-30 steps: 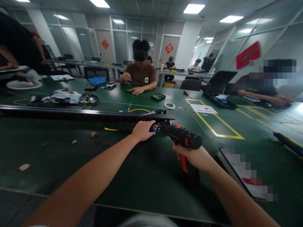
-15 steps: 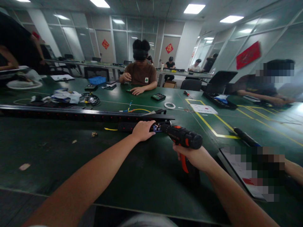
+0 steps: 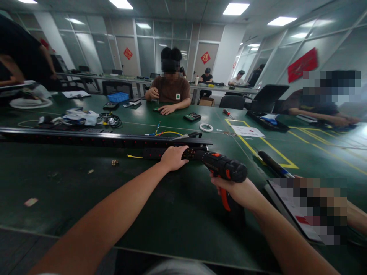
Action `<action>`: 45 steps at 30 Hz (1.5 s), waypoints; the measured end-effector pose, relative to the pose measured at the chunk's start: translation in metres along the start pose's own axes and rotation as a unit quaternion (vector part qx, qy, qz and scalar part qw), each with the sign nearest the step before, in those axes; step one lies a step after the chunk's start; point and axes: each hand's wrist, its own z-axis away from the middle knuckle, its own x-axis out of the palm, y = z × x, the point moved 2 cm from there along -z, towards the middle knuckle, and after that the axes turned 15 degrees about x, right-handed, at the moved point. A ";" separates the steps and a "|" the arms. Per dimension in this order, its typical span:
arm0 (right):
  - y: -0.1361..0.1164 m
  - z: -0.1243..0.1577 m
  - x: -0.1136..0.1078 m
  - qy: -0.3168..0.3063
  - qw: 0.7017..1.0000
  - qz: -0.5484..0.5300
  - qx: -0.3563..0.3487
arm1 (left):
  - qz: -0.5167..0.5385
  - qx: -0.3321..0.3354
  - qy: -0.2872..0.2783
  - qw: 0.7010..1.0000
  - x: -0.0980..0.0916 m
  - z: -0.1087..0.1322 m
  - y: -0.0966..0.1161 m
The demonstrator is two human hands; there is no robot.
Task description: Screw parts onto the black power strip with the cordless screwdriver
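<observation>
My right hand [image 3: 229, 188] is wrapped around the grip of a black and orange cordless drill [image 3: 225, 167], which points left. Its front end meets the small metal parts at the end of a short black strip [image 3: 151, 153]; the exact tip is too dark to make out. Closed over that strip's right end is my left hand [image 3: 173, 158], thumb toward the drill. Behind it lies a long black bar [image 3: 86, 137] with small red marks along its side. A yellow wire [image 3: 134, 156] sticks out of the short strip's left end.
Small brass-coloured screws [image 3: 115, 162] lie in a pile left of my forearm. At the right, a co-worker's hand is near a black tool [image 3: 273, 164] above a white sheet [image 3: 283, 202]. A white ring [image 3: 205, 127] and a circuit board [image 3: 192, 117] lie farther back. Another person sits opposite.
The blue part beside my left hand's fingertips has gone dark. My drill has shifted very slightly right. The co-worker's black tool at the right has moved left.
</observation>
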 end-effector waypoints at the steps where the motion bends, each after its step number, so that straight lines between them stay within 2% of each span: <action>1: -0.001 0.000 0.000 0.001 1.000 -0.003 -0.002 | 0.002 -0.001 0.000 1.000 0.000 0.000 0.000; 19: -0.003 -0.001 0.002 -0.006 1.000 0.009 -0.006 | 0.006 0.018 0.005 1.000 0.001 0.000 -0.003; 45: 0.003 -0.002 0.000 -0.002 1.000 0.014 -0.018 | 0.002 0.008 -0.011 1.000 -0.002 -0.001 0.002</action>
